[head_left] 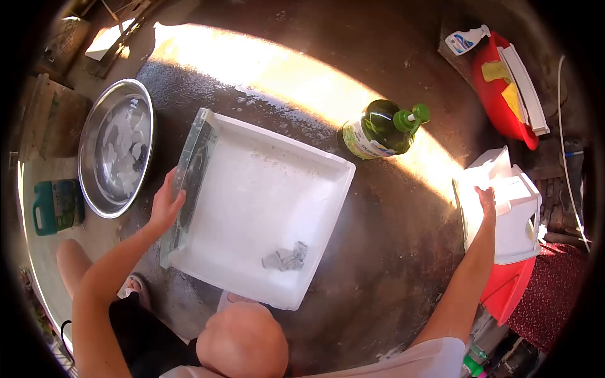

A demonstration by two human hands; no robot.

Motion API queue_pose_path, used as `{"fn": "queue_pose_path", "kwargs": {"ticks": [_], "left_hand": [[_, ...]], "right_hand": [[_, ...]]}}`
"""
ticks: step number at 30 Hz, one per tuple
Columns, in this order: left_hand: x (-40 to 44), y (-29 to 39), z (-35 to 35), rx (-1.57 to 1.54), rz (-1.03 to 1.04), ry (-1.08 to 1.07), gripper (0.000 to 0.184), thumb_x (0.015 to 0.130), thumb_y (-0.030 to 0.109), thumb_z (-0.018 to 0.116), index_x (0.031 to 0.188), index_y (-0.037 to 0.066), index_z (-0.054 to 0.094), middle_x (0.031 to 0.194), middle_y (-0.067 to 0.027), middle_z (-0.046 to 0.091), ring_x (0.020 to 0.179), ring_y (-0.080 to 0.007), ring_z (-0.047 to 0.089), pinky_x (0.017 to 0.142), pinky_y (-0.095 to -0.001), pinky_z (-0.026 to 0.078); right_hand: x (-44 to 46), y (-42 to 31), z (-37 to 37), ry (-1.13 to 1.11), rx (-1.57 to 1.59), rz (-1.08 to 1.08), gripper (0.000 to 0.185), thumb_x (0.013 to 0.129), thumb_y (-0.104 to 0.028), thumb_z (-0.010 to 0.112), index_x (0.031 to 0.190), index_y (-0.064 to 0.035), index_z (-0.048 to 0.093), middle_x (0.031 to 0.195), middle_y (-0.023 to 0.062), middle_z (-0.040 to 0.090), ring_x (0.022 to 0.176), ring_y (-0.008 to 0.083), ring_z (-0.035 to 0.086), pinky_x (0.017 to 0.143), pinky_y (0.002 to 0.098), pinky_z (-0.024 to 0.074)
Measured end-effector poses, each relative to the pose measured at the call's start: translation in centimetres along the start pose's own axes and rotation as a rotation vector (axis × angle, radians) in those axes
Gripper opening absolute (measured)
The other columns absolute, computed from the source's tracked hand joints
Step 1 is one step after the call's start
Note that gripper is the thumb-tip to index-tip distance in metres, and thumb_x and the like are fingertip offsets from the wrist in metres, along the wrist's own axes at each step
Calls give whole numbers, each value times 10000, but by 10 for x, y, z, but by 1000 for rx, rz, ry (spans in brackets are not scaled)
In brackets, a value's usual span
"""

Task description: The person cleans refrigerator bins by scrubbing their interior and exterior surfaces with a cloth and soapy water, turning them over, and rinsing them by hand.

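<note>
My left hand (166,203) grips the clear front edge of a white drawer (252,189), fingers wrapped over it. The drawer lies tilted across the middle of the floor. Inside it, near the lower right corner, is a crumpled grey cloth (285,257). Far to the right, my right hand (486,198) reaches to a white plastic bin-like part (513,211) on a red container (507,291). Glare hides whether its fingers hold that part.
A steel basin (118,150) with suds and a green jug (58,206) stand at the left. Beyond the drawer stands a green pump bottle (381,129). A red basin (498,94) with cloths and a spray bottle (466,40) are at the upper right.
</note>
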State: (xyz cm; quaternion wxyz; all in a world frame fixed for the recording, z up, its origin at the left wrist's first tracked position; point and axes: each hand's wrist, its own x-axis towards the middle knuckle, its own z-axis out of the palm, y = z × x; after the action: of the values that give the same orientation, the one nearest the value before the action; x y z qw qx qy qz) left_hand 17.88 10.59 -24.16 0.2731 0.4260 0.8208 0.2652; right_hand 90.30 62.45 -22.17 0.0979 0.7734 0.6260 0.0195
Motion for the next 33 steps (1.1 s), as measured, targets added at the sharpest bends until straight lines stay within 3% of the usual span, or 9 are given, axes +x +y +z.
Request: {"fn": "queue_pose_path", "kwargs": {"ticks": [6, 8, 10, 18, 22, 25, 28, 30, 33], "left_hand": [[1, -3, 1, 11, -11, 0, 573, 843, 146, 512, 1374, 76, 309, 1237, -196, 517, 1134, -377, 508, 957, -397, 390], [0, -4, 1, -1, -17, -2, 574, 842, 148, 513, 1374, 78, 310, 1241, -193, 515, 1137, -373, 506, 957, -399, 390], [-2, -6, 0, 17, -22, -1, 578, 840, 140, 512, 1377, 78, 306, 1245, -191, 514, 1141, -372, 504, 958, -400, 390], [2, -2, 0, -21, -8, -17, 575, 854, 158, 503, 1390, 112, 298, 1196, -176, 547, 1063, -333, 558, 924, -389, 408], [2, -3, 1, 39, 56, -1, 570, 863, 188, 500, 1390, 122, 294, 1148, -162, 576, 1007, -319, 583, 902, -396, 418], [8, -10, 1, 35, 33, -22, 584, 861, 212, 512, 1395, 134, 289, 1149, -154, 582, 1017, -308, 582, 905, -393, 416], [12, -23, 5, 41, 61, -14, 600, 857, 242, 526, 1399, 144, 288, 1172, -147, 580, 1039, -303, 577, 919, -384, 411], [17, -38, 8, 13, 95, -29, 622, 851, 255, 542, 1403, 137, 279, 1198, -148, 568, 1056, -301, 570, 929, -378, 407], [27, -48, 13, -87, 135, -46, 673, 837, 250, 579, 1407, 101, 255, 1265, -164, 515, 1107, -307, 536, 959, -377, 384]], "right_hand": [[6, 2, 11, -107, -88, -11, 785, 783, -640, 512, 1253, -12, 486, 1275, 228, 486, 1175, 386, 449, 1004, 472, 331], [14, 47, 63, 198, -95, -290, 640, 886, -563, 406, 1144, 9, 532, 1033, 252, 607, 987, 402, 564, 863, 484, 419], [-65, 12, 28, 106, -61, -195, 498, 917, -478, 415, 1056, -24, 566, 864, 223, 641, 840, 410, 600, 769, 483, 444], [-324, -31, -9, 75, 122, -466, 296, 840, -288, 585, 743, -9, 570, 692, 173, 588, 713, 362, 575, 671, 463, 432], [-450, -43, -16, -42, 106, -561, 216, 787, -229, 640, 736, -30, 573, 810, 130, 581, 768, 327, 535, 694, 439, 424], [-527, -37, -16, -14, 163, -583, 182, 758, -174, 673, 854, -36, 603, 979, 132, 561, 874, 318, 535, 758, 435, 441], [-577, -45, -62, 29, 247, -547, 320, 726, -128, 702, 1017, -46, 599, 1104, 136, 519, 1005, 317, 514, 858, 416, 438], [-597, -58, -116, 120, 300, -676, 445, 717, -117, 707, 1135, -63, 565, 1133, 137, 511, 1091, 316, 489, 923, 399, 418], [-592, -74, -194, 469, -102, -601, 426, 713, -163, 719, 1104, -82, 571, 1098, 133, 535, 1024, 310, 532, 860, 379, 450]]}}
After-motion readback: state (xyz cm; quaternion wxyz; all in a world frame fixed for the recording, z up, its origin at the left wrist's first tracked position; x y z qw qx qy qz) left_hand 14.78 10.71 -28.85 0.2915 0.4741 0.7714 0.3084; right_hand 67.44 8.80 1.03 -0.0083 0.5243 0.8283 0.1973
